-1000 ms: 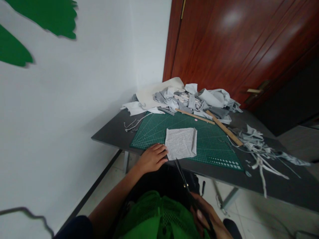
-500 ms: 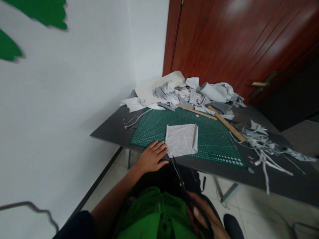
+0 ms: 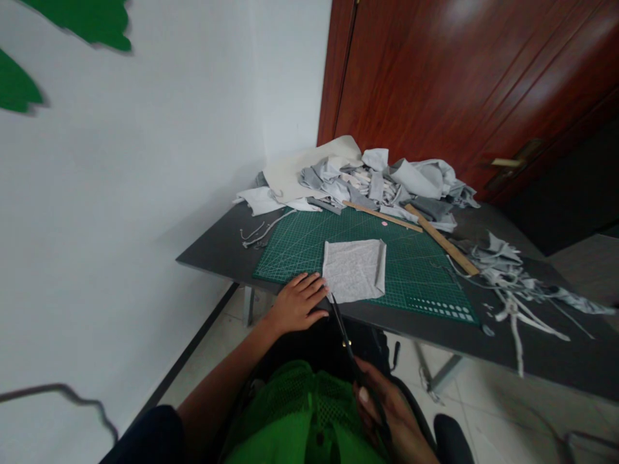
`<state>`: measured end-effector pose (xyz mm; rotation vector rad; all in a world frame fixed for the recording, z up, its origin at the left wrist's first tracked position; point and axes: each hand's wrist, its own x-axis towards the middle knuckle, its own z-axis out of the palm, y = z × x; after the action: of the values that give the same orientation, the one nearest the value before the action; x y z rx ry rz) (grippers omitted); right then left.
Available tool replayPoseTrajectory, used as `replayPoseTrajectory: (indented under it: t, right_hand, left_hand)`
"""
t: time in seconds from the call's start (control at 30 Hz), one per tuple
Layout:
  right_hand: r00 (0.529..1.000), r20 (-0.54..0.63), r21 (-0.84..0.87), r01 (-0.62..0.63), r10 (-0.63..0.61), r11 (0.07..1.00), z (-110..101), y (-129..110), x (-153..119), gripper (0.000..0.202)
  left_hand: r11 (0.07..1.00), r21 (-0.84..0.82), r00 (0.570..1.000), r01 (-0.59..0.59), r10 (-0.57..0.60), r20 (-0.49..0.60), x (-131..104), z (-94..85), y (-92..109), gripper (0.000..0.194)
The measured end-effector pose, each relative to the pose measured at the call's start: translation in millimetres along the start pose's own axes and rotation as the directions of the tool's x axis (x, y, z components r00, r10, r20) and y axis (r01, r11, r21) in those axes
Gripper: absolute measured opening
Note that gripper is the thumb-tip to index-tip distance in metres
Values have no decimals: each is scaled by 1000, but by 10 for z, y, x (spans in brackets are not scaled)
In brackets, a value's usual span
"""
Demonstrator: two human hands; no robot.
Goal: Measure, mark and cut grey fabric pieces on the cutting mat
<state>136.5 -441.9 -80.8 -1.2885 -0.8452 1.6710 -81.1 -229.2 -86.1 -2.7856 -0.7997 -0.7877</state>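
A squarish piece of light grey fabric [image 3: 355,270] lies on the green cutting mat [image 3: 290,248], near the table's front edge. My left hand [image 3: 300,303] rests flat at the fabric's lower left corner, fingers stretched out and fingertips touching its left side. In my right hand [image 3: 387,406] is a pair of black-handled scissors [image 3: 346,341], held below the table edge with the blades pointing up and away from me. The blade tips reach the fabric's lower left edge, just right of my left fingers. How far the blades are parted is hard to make out.
Grey and white fabric scraps [image 3: 333,187] are heaped at the back of the table. Two wooden rulers, one long [image 3: 382,217] and one wider [image 3: 442,241], lie in front of them. Cut strips [image 3: 507,283] spread over the right side. A wall [image 3: 193,129] borders the left.
My right hand has moved up and slightly left, bringing the scissors' tips further onto the fabric's lower left edge. The left hand stays on the fabric.
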Motion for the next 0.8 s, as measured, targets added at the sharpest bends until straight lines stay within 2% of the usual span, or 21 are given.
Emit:
replayPoseTrajectory:
  t: [0.17,0.53,0.8]
  right_hand:
    - [999,-24,15,-33,34,999,117,-124,15,91]
    - [998,-20,-2,-63,63,998,123,-218,-15,96]
    - [993,-36,-33,-110,108,993,214,-304,-48,109]
  left_hand:
    - [1000,26,999,-11,12,-40,-41,29,10,47]
    - [996,79,997,-39,44,-66,-82,83,-4,47]
    - [996,77,995,-52,58,-76,-117,104,-12,46]
